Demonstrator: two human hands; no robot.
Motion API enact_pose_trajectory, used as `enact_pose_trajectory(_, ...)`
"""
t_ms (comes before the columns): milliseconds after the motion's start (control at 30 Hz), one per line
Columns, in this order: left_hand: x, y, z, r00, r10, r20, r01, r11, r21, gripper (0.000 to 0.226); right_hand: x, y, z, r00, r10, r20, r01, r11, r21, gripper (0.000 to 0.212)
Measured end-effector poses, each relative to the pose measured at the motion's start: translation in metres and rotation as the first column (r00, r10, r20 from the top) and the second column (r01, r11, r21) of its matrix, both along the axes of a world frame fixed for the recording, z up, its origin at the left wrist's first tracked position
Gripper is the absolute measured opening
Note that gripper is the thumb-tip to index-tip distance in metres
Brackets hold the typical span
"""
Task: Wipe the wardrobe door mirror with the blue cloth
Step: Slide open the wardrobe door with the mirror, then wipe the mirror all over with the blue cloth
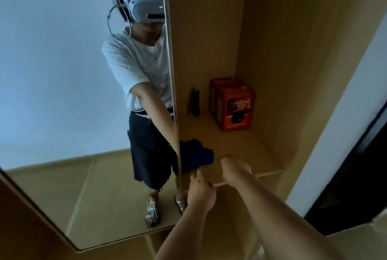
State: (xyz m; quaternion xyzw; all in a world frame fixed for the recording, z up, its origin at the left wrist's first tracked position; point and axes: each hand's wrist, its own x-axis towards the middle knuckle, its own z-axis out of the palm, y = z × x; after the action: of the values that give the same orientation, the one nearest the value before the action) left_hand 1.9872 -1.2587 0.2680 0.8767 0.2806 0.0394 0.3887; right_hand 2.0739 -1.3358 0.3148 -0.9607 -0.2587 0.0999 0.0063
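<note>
1. Inside the open wardrobe, the blue cloth is lying bunched on the wooden shelf, right beside the edge of the door mirror.
2. Both hands are reaching for it: the left hand is pinching its near corner, while the right hand is hovering just beside it, fingers curled, holding nothing that I can see.
3. It is looking soft, light and floppy; gathering the bunched middle should give the fullest hold.
4. Farther back, a black flashlight and a red box are standing well clear.

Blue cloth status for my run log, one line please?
blue cloth on shelf | left hand pinching it | right hand beside | mirror unwiped
</note>
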Motion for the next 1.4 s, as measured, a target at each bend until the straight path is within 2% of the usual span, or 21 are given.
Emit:
enact_pose_trajectory(167, 0.028, 0.007, -0.008, 0.989, 0.142, -0.042, -0.144, 0.988, -0.060, 0.081, 0.022, 0.019, -0.028, 0.984, 0.163, -0.068, -0.168, 0.983, -0.068, 0.059)
enact_pose_trajectory(233, 0.042, 0.011, -0.007, 0.970, 0.242, -0.013, -0.242, 0.962, -0.127, 0.077, 0.028, 0.028, -0.036, 0.979, 0.175, -0.104, -0.180, 0.983, -0.044, 0.067)
enact_pose_trajectory(333, 0.062, 0.019, -0.006, 0.894, 0.449, -0.001, -0.436, 0.867, -0.241, 0.062, 0.037, 0.042, -0.045, 0.968, 0.213, -0.129, -0.217, 0.976, -0.012, 0.085)
enact_pose_trajectory(433, 0.072, 0.028, -0.009, 0.854, 0.516, -0.059, -0.509, 0.808, -0.298, 0.059, 0.044, 0.056, -0.050, 0.956, 0.253, -0.150, -0.252, 0.967, 0.026, 0.093)
enact_pose_trajectory(500, 0.075, 0.032, -0.010, 0.853, 0.513, -0.098, -0.520, 0.812, -0.266, 0.056, 0.046, 0.065, -0.054, 0.941, 0.308, -0.137, -0.314, 0.949, -0.021, 0.087)
enact_pose_trajectory(567, 0.075, 0.034, -0.011, 0.846, 0.523, -0.103, -0.532, 0.811, -0.244, 0.054, 0.046, 0.072, -0.056, 0.945, 0.322, -0.060, -0.326, 0.944, -0.054, 0.080)
enact_pose_trajectory(633, 0.074, 0.035, -0.012, 0.827, 0.557, -0.073, -0.554, 0.787, -0.270, 0.054, 0.044, 0.074, -0.055, 0.938, 0.346, 0.025, -0.341, 0.933, -0.112, 0.074)
enact_pose_trajectory(700, 0.071, 0.035, -0.014, 0.811, 0.584, -0.032, -0.564, 0.766, -0.309, 0.058, 0.040, 0.071, -0.055, 0.937, 0.348, 0.039, -0.340, 0.930, -0.140, 0.067)
enact_pose_trajectory(833, 0.070, 0.022, -0.007, 0.787, 0.616, -0.032, -0.584, 0.728, -0.358, 0.079, 0.028, 0.053, -0.056, 0.984, 0.177, 0.021, -0.178, 0.983, 0.043, 0.054)
enact_pose_trajectory(933, 0.069, 0.008, 0.008, 0.710, 0.696, -0.105, -0.636, 0.572, -0.518, 0.094, 0.016, 0.035, -0.057, 0.995, 0.035, 0.094, -0.055, 0.974, 0.221, 0.041)
enact_pose_trajectory(1033, 0.062, -0.003, 0.019, 0.615, 0.755, -0.225, -0.600, 0.263, -0.756, 0.100, 0.005, 0.017, -0.051, 0.994, -0.039, 0.098, -0.005, 0.911, 0.413, 0.034)
enact_pose_trajectory(1067, 0.058, -0.005, 0.022, 0.589, 0.768, -0.251, -0.557, 0.162, -0.814, 0.098, 0.002, 0.013, -0.048, 0.998, -0.043, 0.055, 0.014, 0.895, 0.446, 0.035)
enact_pose_trajectory(1100, 0.052, -0.008, 0.025, 0.577, 0.773, -0.264, -0.520, 0.099, -0.848, 0.091, -0.001, 0.008, -0.044, 0.999, -0.038, -0.008, 0.038, 0.889, 0.456, 0.037)
enact_pose_trajectory(1133, 0.047, -0.010, 0.026, 0.577, 0.772, -0.266, -0.497, 0.073, -0.865, 0.082, -0.003, 0.004, -0.040, 0.996, -0.031, -0.087, 0.067, 0.887, 0.456, 0.039)
enact_pose_trajectory(1200, 0.035, -0.014, 0.027, 0.600, 0.760, -0.250, -0.477, 0.089, -0.874, 0.063, -0.010, -0.003, -0.032, 0.944, -0.020, -0.329, 0.178, 0.871, 0.457, 0.045)
enact_pose_trajectory(1267, 0.024, -0.017, 0.029, 0.624, 0.746, -0.234, -0.454, 0.102, -0.885, 0.052, -0.016, -0.014, -0.026, 0.749, 0.037, -0.662, 0.413, 0.754, 0.510, 0.048)
enact_pose_trajectory(1333, 0.012, -0.023, 0.036, 0.650, 0.728, -0.218, -0.430, 0.116, -0.895, 0.051, -0.027, -0.030, -0.015, 0.549, 0.124, -0.826, 0.563, 0.676, 0.476, 0.044)
enact_pose_trajectory(1400, 0.001, -0.032, 0.043, 0.700, 0.686, -0.199, -0.418, 0.167, -0.893, 0.055, -0.036, -0.042, -0.008, 0.515, 0.111, -0.850, 0.619, 0.638, 0.458, 0.056)
